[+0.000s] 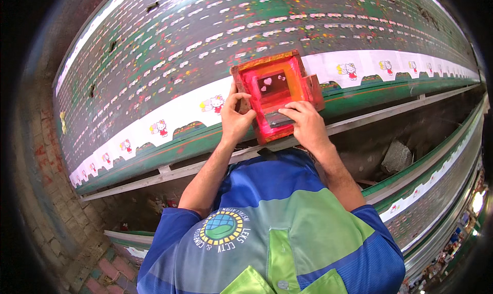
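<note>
A small wooden screen-printing frame [267, 61], stained red and orange, lies over a white printed strip [323, 63] at the near edge of a long table. Red ink coats the inside of the frame around a dark window with pale heart shapes. My left hand [237, 117] grips the frame's left side, its fingers curled at the edge. Inside the frame's near end, my right hand [309, 125] holds a squeegee [278, 119] with a grey edge. Its fingers partly hide the squeegee. Cartoon cat figures [212, 105] in red and yellow repeat along the strip on both sides.
The long green and dark table [205, 22] carries rows of small marks and paint specks. A pale rail [359, 120] runs along its near side. Behind me stands a second table [436, 212] with a similar strip. A grey block [397, 157] sits between them; brick paving [64, 212] lies at left.
</note>
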Demonstrator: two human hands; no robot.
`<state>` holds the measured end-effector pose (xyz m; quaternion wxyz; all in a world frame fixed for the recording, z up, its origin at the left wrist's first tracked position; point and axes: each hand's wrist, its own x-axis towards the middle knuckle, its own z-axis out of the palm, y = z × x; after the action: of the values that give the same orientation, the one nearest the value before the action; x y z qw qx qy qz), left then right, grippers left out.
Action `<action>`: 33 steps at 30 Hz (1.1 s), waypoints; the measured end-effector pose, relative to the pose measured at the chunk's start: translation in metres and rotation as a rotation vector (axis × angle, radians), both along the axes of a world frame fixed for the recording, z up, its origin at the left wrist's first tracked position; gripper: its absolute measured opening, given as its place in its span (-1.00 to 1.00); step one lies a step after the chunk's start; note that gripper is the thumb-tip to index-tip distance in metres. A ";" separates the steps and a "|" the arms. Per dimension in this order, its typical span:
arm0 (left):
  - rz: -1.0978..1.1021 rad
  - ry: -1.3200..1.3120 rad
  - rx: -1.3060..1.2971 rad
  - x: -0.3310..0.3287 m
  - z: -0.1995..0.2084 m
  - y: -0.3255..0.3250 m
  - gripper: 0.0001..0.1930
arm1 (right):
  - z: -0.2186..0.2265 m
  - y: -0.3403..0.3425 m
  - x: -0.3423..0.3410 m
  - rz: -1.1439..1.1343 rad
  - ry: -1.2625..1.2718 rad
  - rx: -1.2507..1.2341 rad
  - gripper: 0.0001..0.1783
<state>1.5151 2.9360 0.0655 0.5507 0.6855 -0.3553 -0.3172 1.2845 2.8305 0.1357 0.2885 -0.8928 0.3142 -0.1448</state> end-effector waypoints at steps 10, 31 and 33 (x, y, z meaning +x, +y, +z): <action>0.010 0.232 0.065 -0.023 -0.015 -0.035 -0.63 | 0.000 -0.043 -0.035 0.109 0.095 0.085 -0.54; 0.050 0.103 0.033 -0.029 -0.027 -0.034 -0.61 | -0.002 -0.044 -0.028 0.062 0.112 0.035 -0.50; 0.051 0.084 0.048 -0.034 -0.022 -0.037 -0.61 | 0.001 -0.039 -0.035 0.042 0.088 0.035 -0.46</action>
<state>1.4811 2.8989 0.0434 0.5565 0.6934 -0.3067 -0.3399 1.2495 2.7916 0.1363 0.2929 -0.8995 0.3104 -0.0941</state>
